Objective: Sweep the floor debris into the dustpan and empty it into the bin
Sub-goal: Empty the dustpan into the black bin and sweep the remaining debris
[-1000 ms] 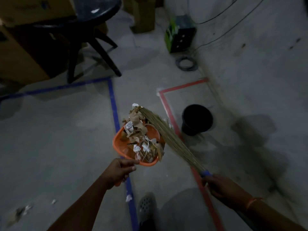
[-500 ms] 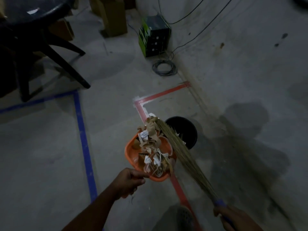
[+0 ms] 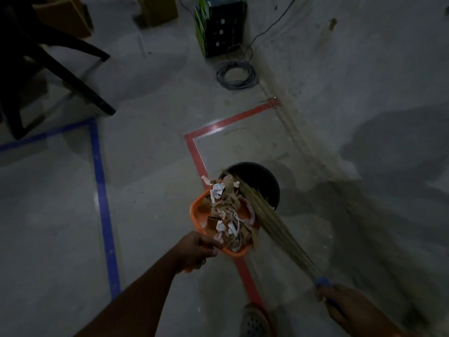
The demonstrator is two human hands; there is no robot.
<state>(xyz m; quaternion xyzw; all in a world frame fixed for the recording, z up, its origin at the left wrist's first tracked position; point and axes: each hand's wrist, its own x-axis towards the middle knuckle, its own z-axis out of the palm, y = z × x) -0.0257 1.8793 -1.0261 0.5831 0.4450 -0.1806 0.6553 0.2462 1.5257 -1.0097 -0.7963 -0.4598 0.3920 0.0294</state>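
Head view: our left hand [image 3: 198, 250], at lower centre, is gripping the orange plastic dustpan [image 3: 201, 212] heaped with paper scraps [image 3: 227, 210]; right hand [image 3: 345, 305] is clutching the straw broom [image 3: 272, 222], pinning them. We are tipping slowly over the black round bin [image 3: 264, 181].

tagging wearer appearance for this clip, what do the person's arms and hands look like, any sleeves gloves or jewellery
Both forearms are bare as far as the frame shows, with no sleeve in view. The left hand and the right hand wear no gloves, and no rings or watch can be made out in the dim light. The right wrist runs out at the frame's bottom edge, so anything worn there cannot be told.
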